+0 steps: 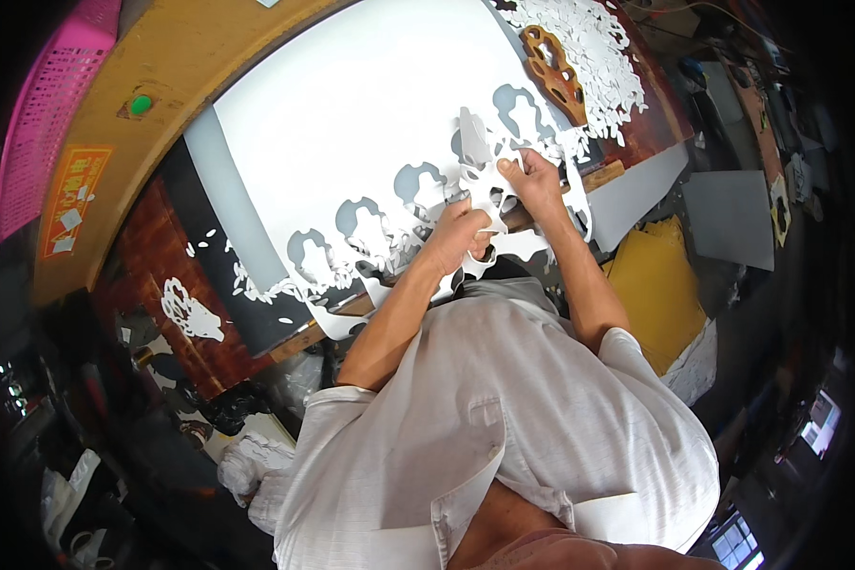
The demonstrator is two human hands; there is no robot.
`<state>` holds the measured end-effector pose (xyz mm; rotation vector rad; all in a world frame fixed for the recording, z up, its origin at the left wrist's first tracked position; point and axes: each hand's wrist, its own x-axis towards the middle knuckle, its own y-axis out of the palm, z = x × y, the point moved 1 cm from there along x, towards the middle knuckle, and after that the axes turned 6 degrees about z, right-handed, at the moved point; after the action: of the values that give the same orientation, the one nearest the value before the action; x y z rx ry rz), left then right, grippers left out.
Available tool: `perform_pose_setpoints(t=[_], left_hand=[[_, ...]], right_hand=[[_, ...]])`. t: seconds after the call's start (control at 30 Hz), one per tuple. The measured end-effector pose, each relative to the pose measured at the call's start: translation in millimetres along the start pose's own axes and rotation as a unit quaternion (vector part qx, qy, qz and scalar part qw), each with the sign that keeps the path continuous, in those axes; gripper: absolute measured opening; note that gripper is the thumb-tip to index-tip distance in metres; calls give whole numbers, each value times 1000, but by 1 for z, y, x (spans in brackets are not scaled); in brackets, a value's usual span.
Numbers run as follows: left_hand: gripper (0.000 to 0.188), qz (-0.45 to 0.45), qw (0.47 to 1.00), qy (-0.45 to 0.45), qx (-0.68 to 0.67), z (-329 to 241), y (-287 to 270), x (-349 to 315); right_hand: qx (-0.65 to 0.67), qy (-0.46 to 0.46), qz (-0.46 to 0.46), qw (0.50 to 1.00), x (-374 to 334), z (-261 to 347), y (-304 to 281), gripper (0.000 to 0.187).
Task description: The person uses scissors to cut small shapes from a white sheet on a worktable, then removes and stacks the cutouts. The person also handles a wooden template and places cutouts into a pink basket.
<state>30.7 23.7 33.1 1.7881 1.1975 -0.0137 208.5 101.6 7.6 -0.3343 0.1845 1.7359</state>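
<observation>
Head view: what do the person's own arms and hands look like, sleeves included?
The left hand and right hand are ungloved, and both forearms are bare, with no watch or bracelet visible. The off-white shirt has short, loose sleeves.

Left hand [458, 237] in front of torso, fingers curled in closed grip, back of hand mostly up. Right hand [536, 182] slightly farther out and to right, thumb pressed in pinch grip. Hands near each other, apart. Left forearm [389, 325] bare, slanting forward and rightward; right forearm [584, 275] bare, slanting forward and leftward. Both elbows bent, near sides of torso, forearms converging toward hands.
</observation>
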Motion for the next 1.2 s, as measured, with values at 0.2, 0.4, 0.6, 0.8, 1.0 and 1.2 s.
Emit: perform_pose_setpoints(t=[0.2,0.4,0.6,0.8,1.0,1.2], left_hand=[[33,-130,920,37,369,11,0,-14],[20,-356,817,211,402,-10,-30,-73],[59,-307,582,281,698,-44,-13,11],[94,-244,536,69,805,-18,6,82],[70,-379,519,230,731,-98,-43,75],[36,35,720,217,658,-60,38,97]], right_hand=[[-163,60,120,977,-4,27,-50,25],[-528,57,176,829,2,65,-117,34],[-465,-155,-45,870,104,103,-124,64],[-540,-178,-63,820,180,62,-106,82],[-501,-194,-99,837,191,35,-112,74],[-461,-258,-103,843,196,30,-113,68]])
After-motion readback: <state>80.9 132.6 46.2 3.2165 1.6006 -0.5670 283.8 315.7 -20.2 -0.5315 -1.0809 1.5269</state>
